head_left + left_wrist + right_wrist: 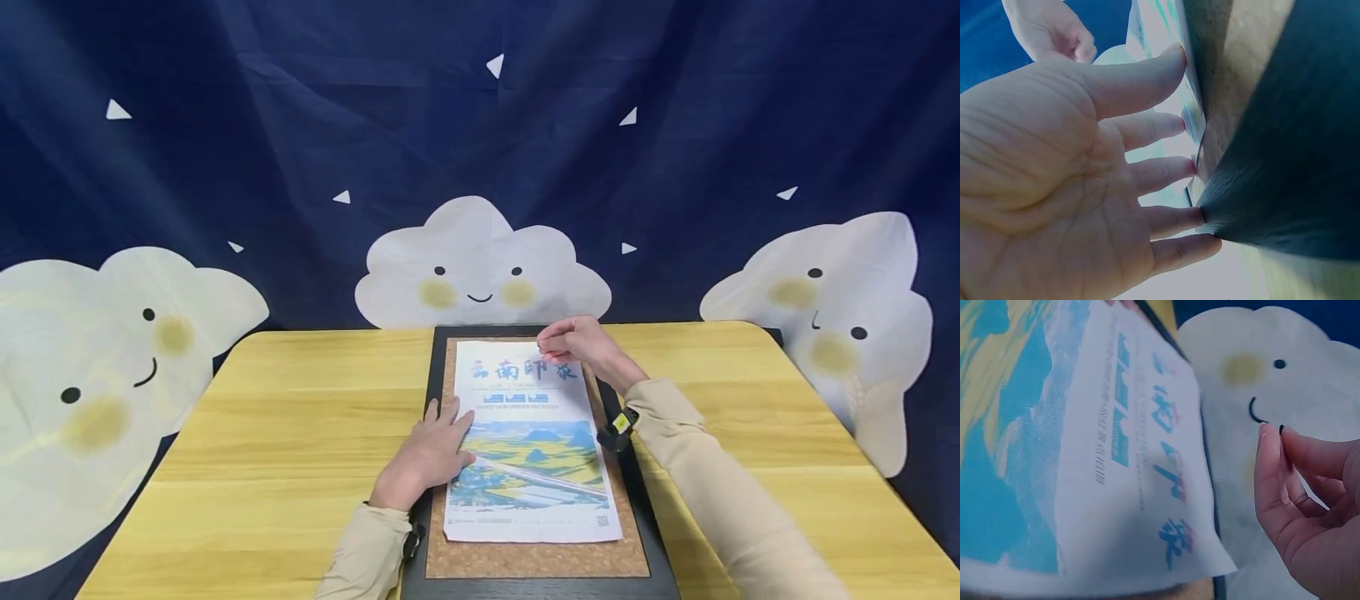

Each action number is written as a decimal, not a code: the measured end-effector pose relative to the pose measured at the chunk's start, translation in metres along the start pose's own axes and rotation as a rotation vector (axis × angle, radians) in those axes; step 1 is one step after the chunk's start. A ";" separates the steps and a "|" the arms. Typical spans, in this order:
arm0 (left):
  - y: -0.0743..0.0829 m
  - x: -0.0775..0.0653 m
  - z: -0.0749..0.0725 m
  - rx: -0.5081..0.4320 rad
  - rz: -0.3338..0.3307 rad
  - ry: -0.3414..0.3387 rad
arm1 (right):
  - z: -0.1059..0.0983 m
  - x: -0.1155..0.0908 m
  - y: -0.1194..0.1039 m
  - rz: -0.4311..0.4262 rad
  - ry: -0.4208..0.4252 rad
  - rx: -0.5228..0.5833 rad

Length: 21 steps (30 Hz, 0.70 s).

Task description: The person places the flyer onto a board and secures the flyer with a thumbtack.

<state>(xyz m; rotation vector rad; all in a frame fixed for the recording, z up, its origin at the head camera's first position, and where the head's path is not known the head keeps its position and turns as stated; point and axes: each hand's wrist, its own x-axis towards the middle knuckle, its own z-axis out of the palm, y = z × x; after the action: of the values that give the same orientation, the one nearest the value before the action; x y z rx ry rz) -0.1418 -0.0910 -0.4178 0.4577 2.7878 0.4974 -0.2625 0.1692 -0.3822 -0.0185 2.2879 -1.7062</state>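
Observation:
A printed poster (536, 467) with a blue and yellow landscape and large blue characters lies on a cork board (536, 560). My left hand (429, 454) rests spread along the poster's left side; in the left wrist view the straight fingers of this hand (1085, 169) touch the poster's edge and the board's dark frame. Above the poster's top right part, my right hand (577, 343) pinches a small black object (1282, 429) between thumb and fingertips. Most of that object is hidden by the fingers, so its kind cannot be told.
The board's black frame (660, 554) lies on a wooden table (300, 433), its far end at the table's back edge. Behind hangs a dark blue curtain (420, 108) printed with smiling clouds. One poster corner (1230, 567) lifts slightly off the board.

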 end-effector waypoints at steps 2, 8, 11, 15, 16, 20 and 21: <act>0.000 0.000 0.000 -0.003 -0.001 0.002 | 0.006 0.007 0.001 0.028 -0.003 0.002; -0.001 0.000 0.000 0.011 0.009 0.006 | 0.019 0.025 0.007 0.069 -0.009 0.063; 0.001 0.000 0.000 0.027 0.010 0.008 | 0.022 0.032 0.013 0.080 -0.002 0.080; 0.003 0.001 0.002 0.045 0.004 0.001 | 0.025 0.037 0.023 0.104 -0.006 0.065; 0.003 0.001 0.003 0.047 0.001 0.000 | 0.027 0.038 0.026 0.106 -0.007 0.057; 0.002 0.001 0.003 0.037 -0.009 0.009 | 0.033 0.046 0.031 0.114 0.004 0.001; 0.001 0.001 0.003 0.032 -0.011 0.012 | 0.035 0.047 0.032 0.111 0.006 -0.021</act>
<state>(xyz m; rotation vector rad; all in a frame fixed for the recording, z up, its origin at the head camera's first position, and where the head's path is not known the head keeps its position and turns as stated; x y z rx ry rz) -0.1412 -0.0889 -0.4201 0.4469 2.8116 0.4544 -0.2945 0.1373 -0.4315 0.1072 2.2663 -1.6291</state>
